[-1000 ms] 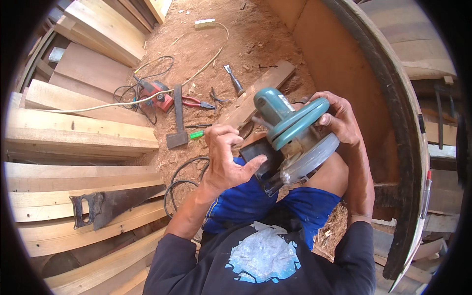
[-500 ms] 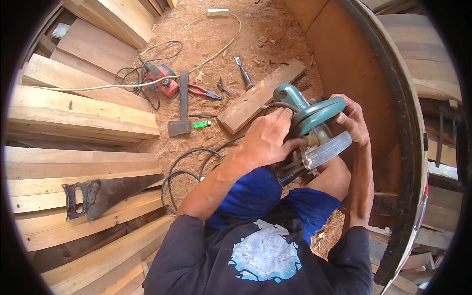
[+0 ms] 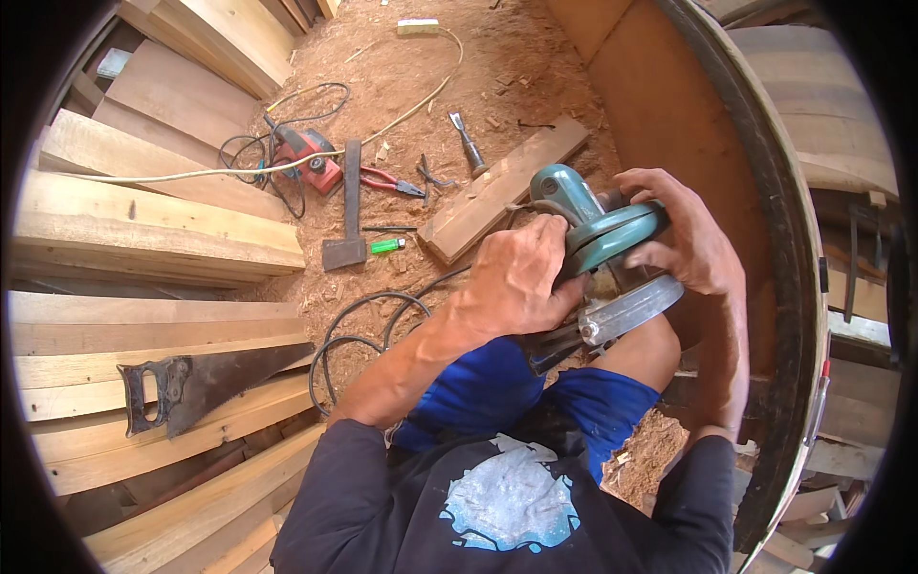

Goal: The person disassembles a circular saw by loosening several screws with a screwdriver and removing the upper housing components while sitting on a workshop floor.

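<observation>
A green circular saw [image 3: 617, 230] with a grey metal lower blade guard [image 3: 633, 308] is held tilted above my lap. My left hand [image 3: 524, 268] is closed around its handle side, the thumb pressed near the base of the green housing. The handle itself is mostly hidden by that hand. On the opposite side, my right hand [image 3: 693, 230] is curled around the green housing's right edge, fingers on the far side and thumb on the near side. The blade's edge cannot be made out.
Sawdust-covered ground holds a wooden plank [image 3: 502, 191], chisel [image 3: 468, 143], pliers [image 3: 394, 182], hammer [image 3: 350, 206], green lighter [image 3: 387, 246] and red power planer [image 3: 308, 158]. A handsaw [image 3: 206, 383] rests on stacked boards [image 3: 153, 225] at left. A curved brown panel [image 3: 688, 105] stands at right. Black cable [image 3: 344, 320] loops beside me.
My right hand has shifted its grip on the saw's housing, its wrist and forearm swinging outward to the right. The left hand keeps its hold. The whole view has moved slightly.
</observation>
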Motion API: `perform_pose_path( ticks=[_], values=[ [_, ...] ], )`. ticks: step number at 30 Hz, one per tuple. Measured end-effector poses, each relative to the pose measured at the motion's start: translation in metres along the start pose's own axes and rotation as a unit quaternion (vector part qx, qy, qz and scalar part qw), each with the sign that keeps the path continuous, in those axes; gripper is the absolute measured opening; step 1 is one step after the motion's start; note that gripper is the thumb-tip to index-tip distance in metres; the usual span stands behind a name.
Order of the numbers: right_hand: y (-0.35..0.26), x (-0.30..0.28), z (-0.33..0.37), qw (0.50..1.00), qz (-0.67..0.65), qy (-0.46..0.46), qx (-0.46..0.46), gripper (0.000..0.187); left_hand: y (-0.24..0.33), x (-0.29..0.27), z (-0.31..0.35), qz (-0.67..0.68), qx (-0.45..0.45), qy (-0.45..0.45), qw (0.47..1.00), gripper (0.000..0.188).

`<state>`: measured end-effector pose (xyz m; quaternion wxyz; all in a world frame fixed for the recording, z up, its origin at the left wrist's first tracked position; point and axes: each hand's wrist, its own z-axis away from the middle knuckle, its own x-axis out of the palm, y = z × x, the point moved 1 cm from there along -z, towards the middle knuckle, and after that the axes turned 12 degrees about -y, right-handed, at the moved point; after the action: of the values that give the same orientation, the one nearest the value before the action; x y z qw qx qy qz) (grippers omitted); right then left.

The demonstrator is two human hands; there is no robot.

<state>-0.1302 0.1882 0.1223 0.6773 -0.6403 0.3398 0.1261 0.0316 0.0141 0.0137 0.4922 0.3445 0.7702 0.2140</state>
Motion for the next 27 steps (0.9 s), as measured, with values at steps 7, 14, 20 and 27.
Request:
perform_pose_path(
  ticks=[7,14,20,27],
  values=[
    [-0.054,0.004,-0.027,0.895,0.396,-0.202,0.023,0.054,-0.005,-0.009,-0.012,0.013,0.048,-0.016,0.999,0.057],
    [-0.045,0.008,-0.031,0.924,0.321,-0.206,0.032,0.04,-0.02,-0.01,-0.004,0.047,0.113,-0.052,0.991,0.072],
    [-0.047,0.006,-0.025,0.935,0.303,-0.182,0.021,0.039,-0.012,-0.006,-0.017,0.066,0.042,-0.115,0.99,0.072],
    [-0.07,0.013,-0.016,0.932,0.346,-0.107,0.001,0.05,-0.012,-0.006,-0.012,0.087,0.119,-0.051,0.988,0.06]
  ],
)
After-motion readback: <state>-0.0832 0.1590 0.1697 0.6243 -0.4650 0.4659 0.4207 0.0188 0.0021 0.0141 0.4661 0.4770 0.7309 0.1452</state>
